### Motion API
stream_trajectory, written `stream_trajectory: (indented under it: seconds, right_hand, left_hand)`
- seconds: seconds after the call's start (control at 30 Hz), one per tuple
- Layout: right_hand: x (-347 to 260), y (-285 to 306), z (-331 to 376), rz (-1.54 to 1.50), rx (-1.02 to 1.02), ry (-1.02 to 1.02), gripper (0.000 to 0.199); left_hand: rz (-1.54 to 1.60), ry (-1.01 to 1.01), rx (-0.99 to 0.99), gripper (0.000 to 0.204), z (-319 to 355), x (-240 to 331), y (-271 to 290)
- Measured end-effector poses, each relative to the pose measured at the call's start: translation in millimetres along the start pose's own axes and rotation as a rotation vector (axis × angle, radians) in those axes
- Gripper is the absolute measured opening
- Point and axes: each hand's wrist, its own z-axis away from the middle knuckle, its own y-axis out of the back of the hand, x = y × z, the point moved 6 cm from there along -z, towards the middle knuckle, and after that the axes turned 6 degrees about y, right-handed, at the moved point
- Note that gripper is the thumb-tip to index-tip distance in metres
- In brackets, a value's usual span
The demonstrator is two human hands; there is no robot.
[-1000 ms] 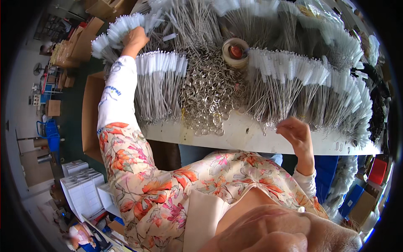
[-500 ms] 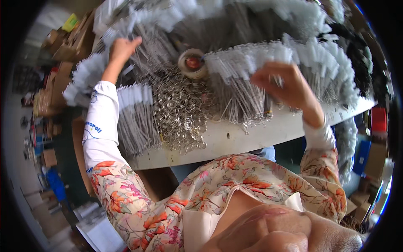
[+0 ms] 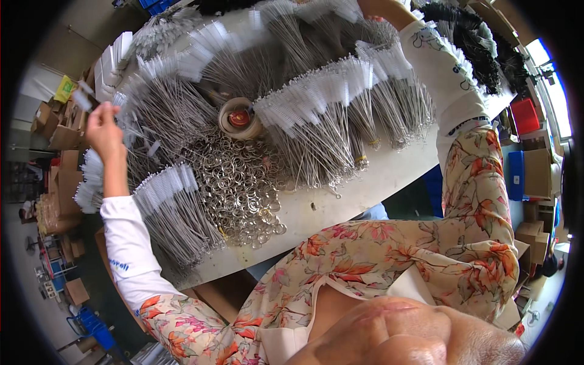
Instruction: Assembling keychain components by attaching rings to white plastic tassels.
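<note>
At the far left my left hand (image 3: pixel 106 135) is raised with its fingers pinched together. From its fingertips sticks a thin wire-handled brush (image 3: pixel 80 99) with white bristles, somewhat blurred. Far over the table, my right hand (image 3: pixel 389 11) is cut off by the top edge, and most of its fingers are hidden. It is above the far rows of brushes. Dense bundles of the same white-bristled brushes (image 3: pixel 310 109) lie across the table, wire handles toward me. Another bundle (image 3: pixel 173 204) sits at the near left. Between them spreads a heap of loose metal rings (image 3: pixel 243 188).
A roll of tape (image 3: pixel 226 125) with a red round thing inside stands behind the rings. The white table (image 3: pixel 377 167) has its near edge before my body. Black-bristled brushes (image 3: pixel 465 42) are heaped at the far right. Cardboard boxes (image 3: pixel 538 173) and a red bin (image 3: pixel 524 117) stand beyond.
My left hand has moved left from the brush bundles and now has a brush in it. My right hand has moved away from me, over the far brushes. The view has shifted.
</note>
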Motion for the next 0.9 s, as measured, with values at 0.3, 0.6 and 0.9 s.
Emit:
stream_trajectory:
  seconds: [0.3,0.6,0.9]
  right_hand:
    - [-2,49,43,-0.384,0.079,-0.357,0.015]
    - [18,27,32,-0.728,0.203,-0.308,0.018]
    - [66,91,12,-1.619,1.006,-0.289,0.015]
  left_hand:
    - [0.425,0.193,-0.115,0.016,102,78,34]
    - [0.407,0.33,-0.337,0.027,259,74,64]
    - [0.541,0.327,-0.209,0.036,310,39,108]
